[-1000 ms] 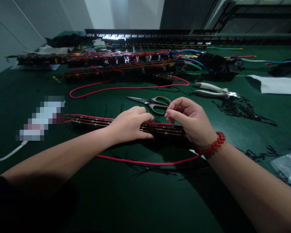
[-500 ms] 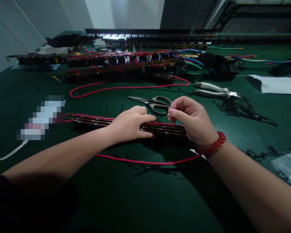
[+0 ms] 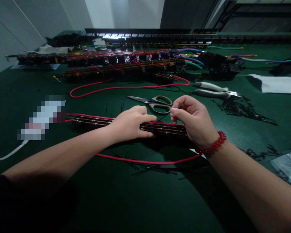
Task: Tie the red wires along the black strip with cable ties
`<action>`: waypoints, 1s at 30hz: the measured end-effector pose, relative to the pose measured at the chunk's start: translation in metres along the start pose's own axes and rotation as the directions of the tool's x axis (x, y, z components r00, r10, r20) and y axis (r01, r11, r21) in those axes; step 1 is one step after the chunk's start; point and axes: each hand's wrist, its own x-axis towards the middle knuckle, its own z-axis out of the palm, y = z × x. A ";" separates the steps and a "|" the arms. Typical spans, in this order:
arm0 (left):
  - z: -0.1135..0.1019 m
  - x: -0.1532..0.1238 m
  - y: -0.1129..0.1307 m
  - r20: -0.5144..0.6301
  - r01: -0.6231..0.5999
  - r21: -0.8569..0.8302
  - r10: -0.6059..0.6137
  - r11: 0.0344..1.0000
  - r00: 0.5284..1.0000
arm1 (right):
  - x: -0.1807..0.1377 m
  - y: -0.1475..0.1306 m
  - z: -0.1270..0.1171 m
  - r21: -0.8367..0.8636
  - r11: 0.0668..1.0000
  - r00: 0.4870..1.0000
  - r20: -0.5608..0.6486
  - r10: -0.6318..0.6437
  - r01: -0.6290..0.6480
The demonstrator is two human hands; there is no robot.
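In the head view, your left hand (image 3: 131,123) holds a long black bar (image 3: 169,130) with thin, shiny copper-coloured strips on top, its fingers closed around the sides. The bar lies on the smooth green tabletop (image 3: 106,187), right in front of you. Your right hand (image 3: 194,119) pinches a thin black cable tie (image 3: 163,117) just above the bar. A round red wire (image 3: 157,163) curves on the near side. Past the bar lie pointy scissors (image 3: 149,102) with loop handles and grey-handled pliers (image 3: 210,94).
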 end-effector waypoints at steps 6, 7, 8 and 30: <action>-0.001 0.000 0.001 0.009 0.004 -0.010 -0.004 1.000 1.000 | 0.000 -0.001 0.000 -0.033 0.999 1.000 0.003 0.008 -0.007; -0.001 0.000 0.001 0.014 0.006 -0.009 -0.006 1.000 1.000 | 0.000 -0.001 0.000 -0.036 0.999 1.000 0.006 0.006 -0.006; -0.001 0.000 0.001 0.019 0.007 -0.007 -0.007 1.000 1.000 | 0.000 -0.002 0.000 -0.038 0.999 1.000 0.009 0.004 -0.004; -0.002 0.001 0.003 0.032 0.018 -0.010 -0.018 1.000 0.999 | -0.005 -0.012 -0.002 -0.173 0.985 0.953 0.297 0.056 -0.004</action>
